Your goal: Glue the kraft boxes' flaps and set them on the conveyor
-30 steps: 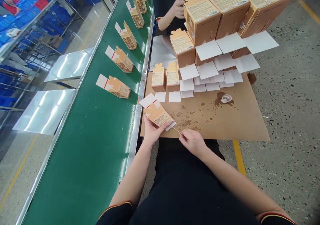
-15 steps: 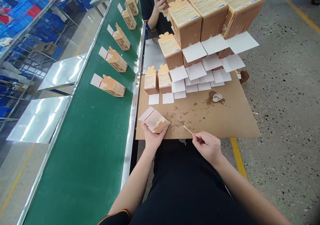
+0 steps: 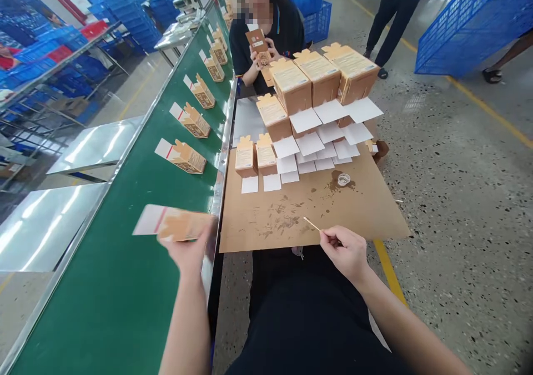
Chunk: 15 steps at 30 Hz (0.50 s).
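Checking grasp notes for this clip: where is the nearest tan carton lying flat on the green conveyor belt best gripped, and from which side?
Probably from above, across the long sides of the tan carton: it lies flat on the green conveyor belt, body clear all round. Avoid its open white flap, which looks flimsy.

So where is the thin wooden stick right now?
In the head view, the thin wooden stick is pinched in the right hand, its tip over the stained brown cardboard sheet near its front edge.

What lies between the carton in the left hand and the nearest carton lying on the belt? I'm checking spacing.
In the head view, only bare green belt separates the held carton from the nearest lying carton.
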Motion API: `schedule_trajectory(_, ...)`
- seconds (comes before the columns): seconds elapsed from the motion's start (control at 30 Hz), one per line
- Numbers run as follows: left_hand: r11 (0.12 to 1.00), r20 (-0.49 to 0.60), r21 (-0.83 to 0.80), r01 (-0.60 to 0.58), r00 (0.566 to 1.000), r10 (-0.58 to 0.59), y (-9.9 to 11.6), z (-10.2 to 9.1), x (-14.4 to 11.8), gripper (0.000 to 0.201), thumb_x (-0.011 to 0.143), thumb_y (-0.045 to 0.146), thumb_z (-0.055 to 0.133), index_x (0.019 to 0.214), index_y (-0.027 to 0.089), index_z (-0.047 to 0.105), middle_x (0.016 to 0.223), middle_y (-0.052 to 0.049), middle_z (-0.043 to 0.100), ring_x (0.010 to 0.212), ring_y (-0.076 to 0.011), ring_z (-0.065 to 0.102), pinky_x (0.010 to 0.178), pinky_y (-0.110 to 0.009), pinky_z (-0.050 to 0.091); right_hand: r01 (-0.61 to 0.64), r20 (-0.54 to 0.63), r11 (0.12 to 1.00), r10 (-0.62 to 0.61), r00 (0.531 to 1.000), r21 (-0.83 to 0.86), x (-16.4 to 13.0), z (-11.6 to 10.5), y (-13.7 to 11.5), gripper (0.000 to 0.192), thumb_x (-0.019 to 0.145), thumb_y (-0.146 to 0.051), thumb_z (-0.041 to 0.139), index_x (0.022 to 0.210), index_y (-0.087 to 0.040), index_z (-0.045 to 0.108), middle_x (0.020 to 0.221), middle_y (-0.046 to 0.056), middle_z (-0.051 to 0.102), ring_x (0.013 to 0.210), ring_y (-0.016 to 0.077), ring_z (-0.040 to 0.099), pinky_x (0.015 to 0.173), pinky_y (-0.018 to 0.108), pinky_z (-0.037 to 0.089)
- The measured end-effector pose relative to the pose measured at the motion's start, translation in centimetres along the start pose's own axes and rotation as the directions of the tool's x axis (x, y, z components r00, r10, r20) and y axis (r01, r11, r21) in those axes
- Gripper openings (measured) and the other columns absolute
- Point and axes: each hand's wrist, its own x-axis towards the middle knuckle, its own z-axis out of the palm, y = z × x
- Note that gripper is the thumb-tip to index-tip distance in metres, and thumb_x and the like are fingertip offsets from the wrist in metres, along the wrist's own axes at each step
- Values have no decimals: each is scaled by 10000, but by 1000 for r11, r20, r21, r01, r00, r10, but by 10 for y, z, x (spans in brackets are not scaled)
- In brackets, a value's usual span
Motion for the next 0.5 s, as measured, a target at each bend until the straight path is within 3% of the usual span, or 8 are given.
schedule_trajectory(0.1, 994, -234, 89, 61, 971, -39, -7, -33, 42, 1048, 456, 338, 1102, 1220, 291, 387, 1477, -151, 647, 1454, -400, 658, 1261, -703, 513, 1, 6, 999, -1, 1000, 42, 13, 2, 4, 270, 1015, -150, 684, 760, -236, 667, 620, -35, 649, 507, 110, 584, 516, 224, 510)
schedule_trajectory(0.2, 965, -219, 166, 202, 962, -163, -19, -47, 56, 1000, 448, 250, 1071, 1162, 286, 372, 1382, -133, 672, 1426, -391, 677, 1280, -652, 503, 10, 31, 996, -13, 999, 86, 23, 4, 7, 274, 1023, -174, 681, 757, -240, 680, 617, -28, 662, 507, 119, 596, 511, 237, 523)
schedule_trajectory(0.27, 966, -237, 168, 198, 959, -155, -27, -50, 46, 982, 497, 238, 1045, 1217, 276, 380, 1414, -147, 645, 1457, -371, 656, 1308, -615, 475, 6, 32, 996, -9, 999, 88, 27, 0, 10, 273, 1027, -196, 694, 758, -242, 693, 616, -26, 666, 507, 125, 597, 508, 246, 526)
schedule_trajectory(0.4, 977, -395, 209, -45, 910, 127, -35, -42, 2, 826, 646, 333, 964, 1280, 264, 438, 1433, -149, 575, 1406, -343, 653, 1276, -611, 496, -41, -52, 999, 40, 998, -13, 27, -23, 27, 252, 1029, -247, 725, 777, -247, 721, 627, -14, 676, 508, 139, 601, 504, 272, 526)
schedule_trajectory(0.5, 964, -283, 95, -247, 922, 264, -25, -14, -8, 602, 726, 390, 873, 1190, 247, 516, 1258, -84, 593, 1194, -294, 708, 1161, -582, 580, -100, -144, 986, 81, 986, -134, 31, -46, 47, 213, 1008, -295, 740, 800, -251, 735, 639, -2, 699, 512, 161, 619, 509, 300, 534)
